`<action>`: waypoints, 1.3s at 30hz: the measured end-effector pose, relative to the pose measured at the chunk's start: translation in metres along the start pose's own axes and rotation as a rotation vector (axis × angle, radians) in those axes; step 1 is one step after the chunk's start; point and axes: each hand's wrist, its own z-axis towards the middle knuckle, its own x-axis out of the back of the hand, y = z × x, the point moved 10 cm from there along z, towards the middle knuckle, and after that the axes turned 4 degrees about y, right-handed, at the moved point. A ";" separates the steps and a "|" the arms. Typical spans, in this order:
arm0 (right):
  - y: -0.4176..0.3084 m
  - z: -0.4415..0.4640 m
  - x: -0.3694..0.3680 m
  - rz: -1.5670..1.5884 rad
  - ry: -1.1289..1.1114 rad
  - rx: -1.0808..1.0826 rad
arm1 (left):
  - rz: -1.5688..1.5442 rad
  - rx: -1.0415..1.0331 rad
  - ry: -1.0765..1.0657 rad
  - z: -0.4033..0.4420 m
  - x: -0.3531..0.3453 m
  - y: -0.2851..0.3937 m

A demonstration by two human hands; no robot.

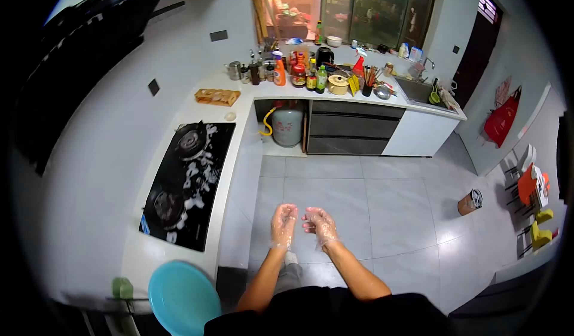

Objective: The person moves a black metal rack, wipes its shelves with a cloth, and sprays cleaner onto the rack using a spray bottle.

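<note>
My left hand (284,223) and my right hand (321,223) are raised in front of me over the floor, a small gap between them. Each wears a thin clear plastic glove that looks wet or wrinkled. Both have loosely bent fingers, palms turned toward each other, and hold nothing. Left of them, a black two-burner gas stove (194,180) is set into the white counter (230,150), with white foam spread over its glass. A turquoise basin (184,300) stands at the near end of the counter; neither hand touches it.
Bottles, a cream pot (338,84) and a red-topped spray bottle (359,64) crowd the back counter beside the sink (415,90). A wooden rack (217,97) lies beyond the stove. Below stands a gas cylinder (287,125). A bin (470,202) stands on the floor at right.
</note>
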 end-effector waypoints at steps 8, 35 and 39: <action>-0.110 0.151 0.000 -0.125 0.013 0.132 | -0.040 0.120 -0.145 0.196 -0.071 -0.074; -0.286 0.741 -0.143 -0.459 -0.144 0.394 | -0.020 0.431 0.484 0.583 -0.018 -0.172; -0.328 0.804 -0.193 -0.375 -0.078 0.528 | -0.042 0.405 0.517 0.640 0.024 -0.198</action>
